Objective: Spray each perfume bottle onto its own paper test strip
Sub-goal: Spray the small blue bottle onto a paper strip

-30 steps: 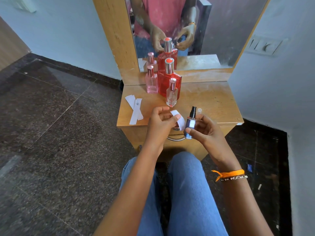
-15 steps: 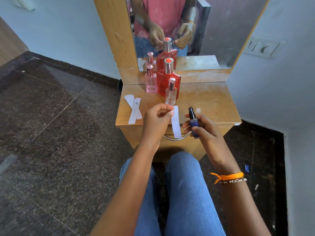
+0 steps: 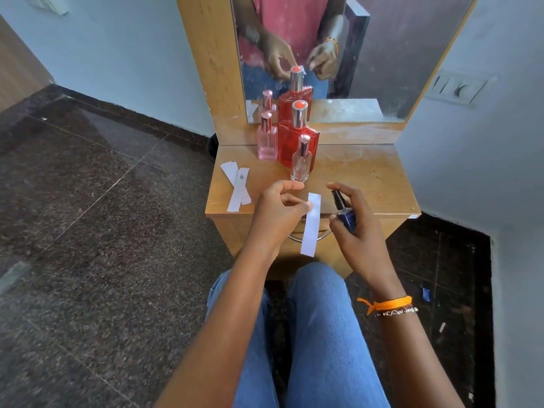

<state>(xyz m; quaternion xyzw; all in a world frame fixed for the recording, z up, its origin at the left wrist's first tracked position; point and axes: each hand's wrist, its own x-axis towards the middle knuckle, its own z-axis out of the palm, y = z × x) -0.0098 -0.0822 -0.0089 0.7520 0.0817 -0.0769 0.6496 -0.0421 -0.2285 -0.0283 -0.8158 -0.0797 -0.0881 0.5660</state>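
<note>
The left hand [image 3: 275, 212] pinches a white paper test strip [image 3: 311, 224] near its top between thumb and fingers [image 3: 306, 205], letting it hang. Just right of it, the right hand [image 3: 357, 228] curls round a small blue spray bottle [image 3: 345, 213], forefinger arched above the black nozzle. Beyond the fingers, three capped bottles [image 3: 297, 142] stand on the bench [image 3: 368, 178]; spare strips [image 3: 238, 185] lie left.

Bare table [image 3: 368, 178] right of the clustered perfume bottles [image 3: 297, 142]; spare strips [image 3: 238, 187] along its left edge.
</note>
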